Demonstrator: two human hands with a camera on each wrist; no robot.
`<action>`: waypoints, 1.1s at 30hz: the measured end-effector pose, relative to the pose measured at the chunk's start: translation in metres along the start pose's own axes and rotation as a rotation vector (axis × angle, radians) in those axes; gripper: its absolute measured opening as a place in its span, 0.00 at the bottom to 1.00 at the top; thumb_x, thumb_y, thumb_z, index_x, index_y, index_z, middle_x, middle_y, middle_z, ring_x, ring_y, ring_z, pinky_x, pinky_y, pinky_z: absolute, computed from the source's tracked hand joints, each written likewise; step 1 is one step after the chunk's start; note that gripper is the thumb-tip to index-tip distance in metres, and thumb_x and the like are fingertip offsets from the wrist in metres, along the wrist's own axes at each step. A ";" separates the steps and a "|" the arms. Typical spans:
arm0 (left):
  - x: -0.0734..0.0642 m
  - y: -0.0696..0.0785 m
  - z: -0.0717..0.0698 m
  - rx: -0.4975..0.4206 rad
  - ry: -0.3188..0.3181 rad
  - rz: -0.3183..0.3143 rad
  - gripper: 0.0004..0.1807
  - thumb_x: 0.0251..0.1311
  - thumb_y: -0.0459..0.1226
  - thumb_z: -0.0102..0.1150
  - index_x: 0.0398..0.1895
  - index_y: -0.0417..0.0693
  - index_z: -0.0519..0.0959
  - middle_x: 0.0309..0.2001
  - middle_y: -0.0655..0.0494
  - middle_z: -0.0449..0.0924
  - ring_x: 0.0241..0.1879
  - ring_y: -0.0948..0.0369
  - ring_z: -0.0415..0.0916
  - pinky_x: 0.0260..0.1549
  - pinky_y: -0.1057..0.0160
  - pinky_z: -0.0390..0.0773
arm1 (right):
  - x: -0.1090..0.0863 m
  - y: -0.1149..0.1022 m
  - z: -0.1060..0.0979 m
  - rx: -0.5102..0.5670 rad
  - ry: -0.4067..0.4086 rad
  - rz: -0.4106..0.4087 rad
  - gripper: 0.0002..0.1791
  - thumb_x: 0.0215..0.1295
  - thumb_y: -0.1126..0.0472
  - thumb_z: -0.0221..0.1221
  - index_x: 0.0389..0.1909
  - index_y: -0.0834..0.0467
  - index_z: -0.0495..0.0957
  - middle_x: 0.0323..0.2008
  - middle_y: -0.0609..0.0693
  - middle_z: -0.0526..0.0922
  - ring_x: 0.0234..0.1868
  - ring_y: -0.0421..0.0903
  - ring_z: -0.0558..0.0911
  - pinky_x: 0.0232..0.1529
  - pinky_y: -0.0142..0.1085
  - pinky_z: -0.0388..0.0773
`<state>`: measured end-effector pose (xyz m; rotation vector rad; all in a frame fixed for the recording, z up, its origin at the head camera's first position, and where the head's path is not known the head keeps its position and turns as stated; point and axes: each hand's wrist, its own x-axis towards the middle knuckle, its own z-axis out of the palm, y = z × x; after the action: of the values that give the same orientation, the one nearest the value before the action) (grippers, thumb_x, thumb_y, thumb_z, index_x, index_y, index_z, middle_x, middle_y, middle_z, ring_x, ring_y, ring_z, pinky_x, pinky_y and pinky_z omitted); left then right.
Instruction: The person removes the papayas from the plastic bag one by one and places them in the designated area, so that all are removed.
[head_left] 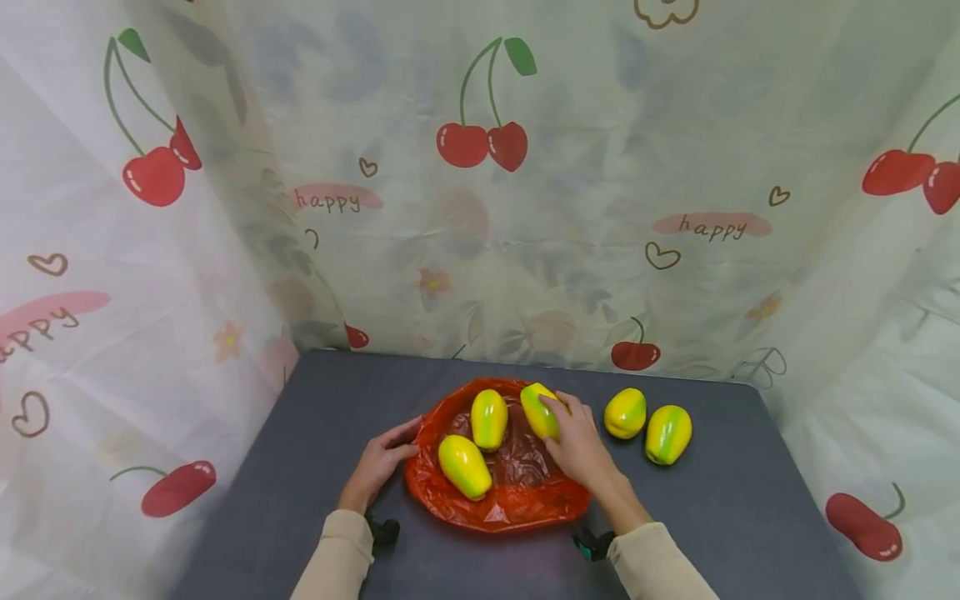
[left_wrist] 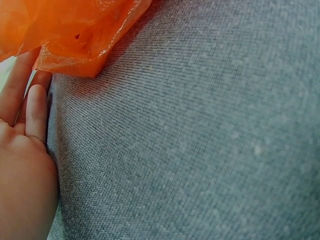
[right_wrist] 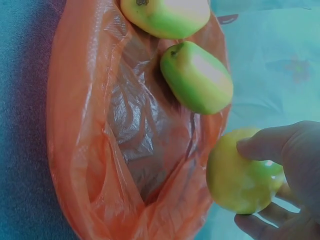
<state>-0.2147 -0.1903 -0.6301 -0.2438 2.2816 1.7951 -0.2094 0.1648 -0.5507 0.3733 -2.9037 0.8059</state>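
Observation:
A red plastic bag (head_left: 498,518) lies spread open on the table, with two yellow-green papayas inside: one papaya (head_left: 490,420) toward the back and another papaya (head_left: 465,467) at the left front. My right hand (head_left: 581,442) grips a third papaya (right_wrist: 240,175) between thumb and fingers, over the bag's far right rim. At the bag's left side is my left hand (head_left: 382,462), its fingers fairly straight against the rim. The left wrist view shows those fingers (left_wrist: 36,112) reaching up by the orange-red plastic edge (left_wrist: 75,60), which partly hides their tips.
Two more papayas sit right of the bag: a rounder-looking papaya (head_left: 625,413) and a nearer papaya (head_left: 668,435). The dark grey table (head_left: 300,500) is enclosed at the back and sides by cherry-print curtains (head_left: 525,250).

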 end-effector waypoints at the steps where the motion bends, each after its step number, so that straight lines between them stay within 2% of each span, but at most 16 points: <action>1: 0.000 0.000 0.000 -0.002 -0.001 -0.001 0.27 0.65 0.41 0.64 0.67 0.73 0.76 0.71 0.59 0.75 0.74 0.52 0.67 0.75 0.41 0.63 | -0.001 0.001 -0.001 0.002 0.008 -0.001 0.37 0.61 0.65 0.70 0.71 0.52 0.70 0.72 0.62 0.67 0.68 0.65 0.70 0.64 0.59 0.75; 15: -0.002 0.000 0.000 0.000 -0.001 -0.006 0.28 0.66 0.41 0.64 0.68 0.73 0.76 0.71 0.59 0.75 0.75 0.52 0.66 0.76 0.41 0.62 | -0.013 0.014 -0.023 0.018 0.055 0.021 0.38 0.60 0.67 0.70 0.72 0.55 0.69 0.71 0.66 0.66 0.68 0.67 0.69 0.62 0.63 0.76; 22: -0.001 0.001 -0.001 -0.006 -0.006 -0.003 0.28 0.65 0.42 0.65 0.68 0.73 0.76 0.71 0.60 0.75 0.75 0.53 0.66 0.76 0.42 0.62 | -0.015 0.021 -0.036 0.028 0.056 0.076 0.39 0.61 0.64 0.69 0.73 0.56 0.67 0.72 0.66 0.64 0.68 0.68 0.68 0.64 0.64 0.75; 33: -0.001 0.002 -0.001 -0.002 -0.006 -0.009 0.28 0.66 0.42 0.64 0.68 0.73 0.75 0.71 0.59 0.74 0.75 0.52 0.66 0.76 0.41 0.62 | -0.024 0.042 -0.053 0.034 0.138 0.088 0.39 0.59 0.64 0.67 0.72 0.61 0.67 0.69 0.69 0.67 0.65 0.70 0.68 0.64 0.66 0.70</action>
<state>-0.2139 -0.1907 -0.6279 -0.2484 2.2713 1.7906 -0.1954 0.2326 -0.5301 0.1856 -2.7974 0.8580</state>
